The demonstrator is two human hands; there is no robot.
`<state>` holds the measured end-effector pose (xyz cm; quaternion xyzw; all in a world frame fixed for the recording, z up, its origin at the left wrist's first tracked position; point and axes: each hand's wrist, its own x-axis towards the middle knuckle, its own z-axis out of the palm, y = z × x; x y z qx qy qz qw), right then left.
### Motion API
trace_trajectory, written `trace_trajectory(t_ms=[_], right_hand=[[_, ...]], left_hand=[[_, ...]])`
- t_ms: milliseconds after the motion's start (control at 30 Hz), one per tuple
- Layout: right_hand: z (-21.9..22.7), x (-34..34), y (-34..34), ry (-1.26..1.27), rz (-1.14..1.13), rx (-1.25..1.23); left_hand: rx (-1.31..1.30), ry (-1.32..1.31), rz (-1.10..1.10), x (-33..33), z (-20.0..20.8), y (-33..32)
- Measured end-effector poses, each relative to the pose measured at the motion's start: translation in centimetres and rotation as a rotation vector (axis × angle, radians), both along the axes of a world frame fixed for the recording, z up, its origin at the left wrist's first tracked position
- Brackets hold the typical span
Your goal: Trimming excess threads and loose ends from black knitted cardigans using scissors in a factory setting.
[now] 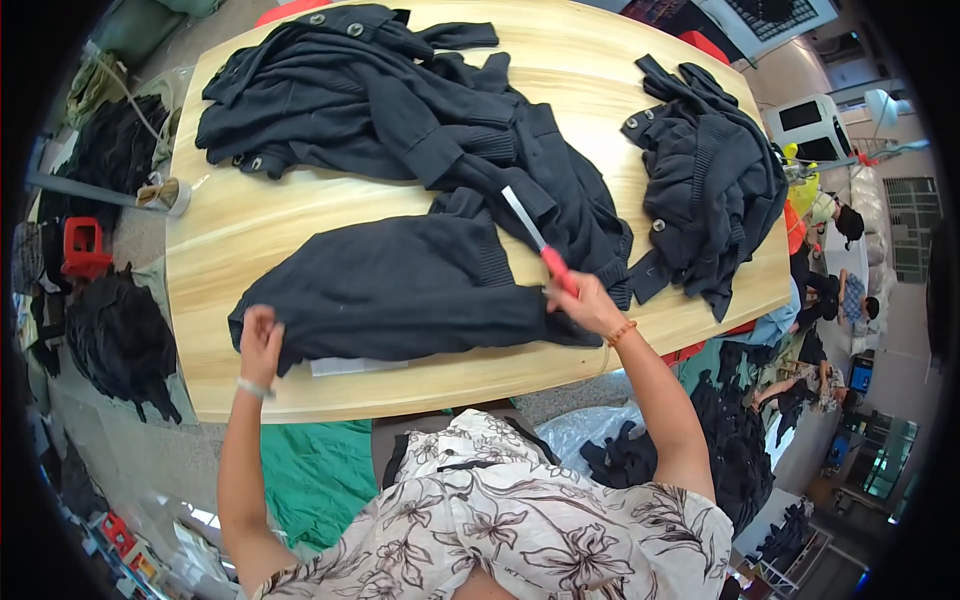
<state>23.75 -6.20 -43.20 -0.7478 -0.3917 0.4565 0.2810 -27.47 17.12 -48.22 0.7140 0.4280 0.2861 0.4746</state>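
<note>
In front of me a dark knit cardigan (400, 285) lies folded on the pale wooden table, its ribbed edge toward the right. My left hand (261, 338) is closed at the cardigan's left end, fingers pinching the cloth. Red-handled scissors (528, 224) are in my right hand (590, 303), their pale blades pointing up and away to the left. That hand is over the right end of the cardigan. A white sheet (360, 367) shows partly from beneath the cardigan's near edge.
Across the table's far side spreads a heap of dark buttoned cardigans (330, 100); another dark cardigan (710, 180) is bunched at the right. A small container (172, 195) sits by the left edge. A red stool (85, 247) and garment piles (120, 335) stand on the floor.
</note>
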Motion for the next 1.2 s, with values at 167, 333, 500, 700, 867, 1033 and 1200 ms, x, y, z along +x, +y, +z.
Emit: trace_trajectory(t_ms=[167,333,500,700,867,1033,1200], right_hand=[[0.4,-2.7,1.9,-0.468,-0.006,0.048],[-0.7,-6.6,-0.3,-0.650,0.142,0.235],[-3.7,-8.3,1.9,-0.699,0.271,0.277],[-2.5,-7.2,3.0,-0.518,0.216,0.245],[3.0,-3.5,3.4,-0.180,0.135,0.165],[1.4,-4.1,9.9,-0.821,0.234,-0.026],[0.4,-3.6,5.7,-1.087,0.186,-0.132]], left_hand=[[-0.428,-0.025,0.137,1.0,-1.8,3.3],[0.056,0.315,-0.141,-1.2,0.4,-1.1],[-0.096,0.340,0.023,-7.6,-2.4,-2.7],[-0.552,-0.212,0.247,-8.7,-1.3,-2.4],[-0.688,-0.382,0.201,-7.9,3.1,-1.0],[-0.161,0.057,0.341,-7.9,-3.1,2.5],[0.525,0.331,0.339,7.4,1.8,-1.2]])
